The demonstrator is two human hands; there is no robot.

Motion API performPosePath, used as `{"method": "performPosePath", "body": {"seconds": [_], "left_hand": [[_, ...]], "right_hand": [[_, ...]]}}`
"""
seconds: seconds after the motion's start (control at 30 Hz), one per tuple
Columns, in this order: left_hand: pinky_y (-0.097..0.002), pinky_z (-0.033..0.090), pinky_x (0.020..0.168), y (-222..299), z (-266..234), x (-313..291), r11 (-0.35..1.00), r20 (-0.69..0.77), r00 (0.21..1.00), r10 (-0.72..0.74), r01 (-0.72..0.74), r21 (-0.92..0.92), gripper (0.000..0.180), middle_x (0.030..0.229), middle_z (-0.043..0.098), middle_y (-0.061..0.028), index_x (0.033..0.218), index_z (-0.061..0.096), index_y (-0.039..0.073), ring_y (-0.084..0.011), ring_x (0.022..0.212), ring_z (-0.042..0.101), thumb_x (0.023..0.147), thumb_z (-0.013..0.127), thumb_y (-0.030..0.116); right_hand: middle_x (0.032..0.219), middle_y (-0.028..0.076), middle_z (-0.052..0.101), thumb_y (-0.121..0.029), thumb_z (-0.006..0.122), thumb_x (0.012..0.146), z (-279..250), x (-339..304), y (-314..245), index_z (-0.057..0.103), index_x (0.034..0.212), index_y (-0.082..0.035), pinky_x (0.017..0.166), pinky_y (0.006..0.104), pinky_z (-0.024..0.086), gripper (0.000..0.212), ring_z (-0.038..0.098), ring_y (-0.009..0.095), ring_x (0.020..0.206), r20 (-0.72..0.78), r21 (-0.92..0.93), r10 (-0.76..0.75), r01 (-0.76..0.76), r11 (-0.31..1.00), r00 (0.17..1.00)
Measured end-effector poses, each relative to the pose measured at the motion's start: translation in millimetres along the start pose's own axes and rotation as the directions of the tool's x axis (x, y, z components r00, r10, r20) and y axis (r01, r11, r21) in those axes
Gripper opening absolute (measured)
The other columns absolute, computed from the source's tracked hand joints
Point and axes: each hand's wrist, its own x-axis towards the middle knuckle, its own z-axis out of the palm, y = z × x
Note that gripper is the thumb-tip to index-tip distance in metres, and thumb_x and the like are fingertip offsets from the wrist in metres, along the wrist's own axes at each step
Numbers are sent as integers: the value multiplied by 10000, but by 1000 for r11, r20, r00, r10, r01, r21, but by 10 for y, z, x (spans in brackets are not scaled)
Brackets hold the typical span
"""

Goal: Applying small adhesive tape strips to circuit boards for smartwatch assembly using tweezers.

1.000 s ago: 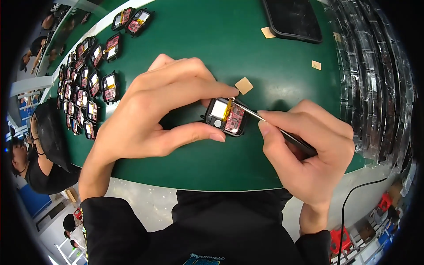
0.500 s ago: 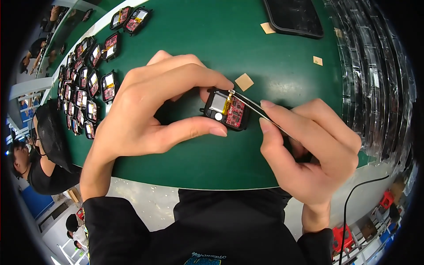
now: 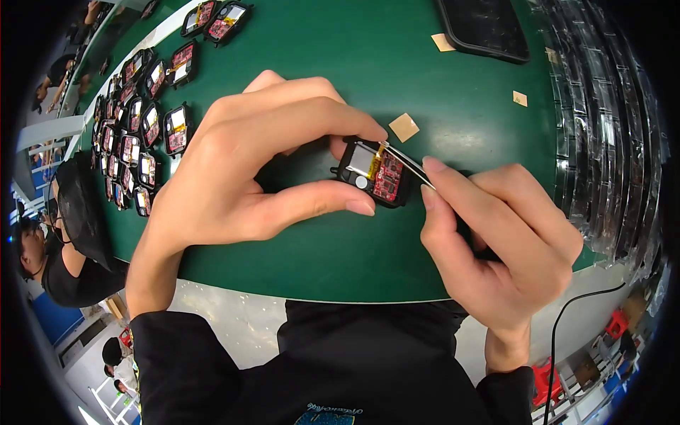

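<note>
My left hand (image 3: 244,166) is closed round a small open black device case (image 3: 346,168), with the thumb along its near edge and the index fingertip at its far edge. Inside the case lie a silver battery (image 3: 363,159), yellow tape (image 3: 377,159), a red circuit board (image 3: 388,177) and a round white piece (image 3: 362,182). Pinched between thumb and index finger of my right hand (image 3: 506,241) is a pair of metal tweezers (image 3: 409,164). Their tips meet the case's far edge beside my left index fingertip; what is between the tips is too small to tell.
A small tan square (image 3: 404,127) lies just beyond the case on the green table (image 3: 340,265). Several similar open cases (image 3: 176,129) crowd the left side. A black phone-like slab (image 3: 483,30) is at the far right, near stacked clear plastic trays (image 3: 591,134). Another person (image 3: 67,258) sits at left.
The view has shifted slightly, moving the table items a little to the right. The tweezers' tips stay at the case's far edge, and the small light piece there shows less now.
</note>
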Motion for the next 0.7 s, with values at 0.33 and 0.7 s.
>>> {"method": "performPosePath", "body": {"seconds": [0.33,0.7], "left_hand": [[-298,393,705,-107,-114,-4,995,105,994,30,-20,-97,674,1060,798,-83,1183,832,-14,-151,817,632,763,958,496],[-337,384,795,-118,-83,-2,992,84,993,80,-71,-104,670,1031,803,-108,1160,831,-34,-199,865,689,757,950,488]], "right_hand": [[722,33,654,112,804,801,-182,74,-114,860,1023,32,544,245,353,243,537,73,595,171,160,234,-262,952,957],[725,29,659,113,803,802,-195,57,-97,861,1025,32,526,232,338,244,529,56,575,213,180,261,-301,937,941]]}}
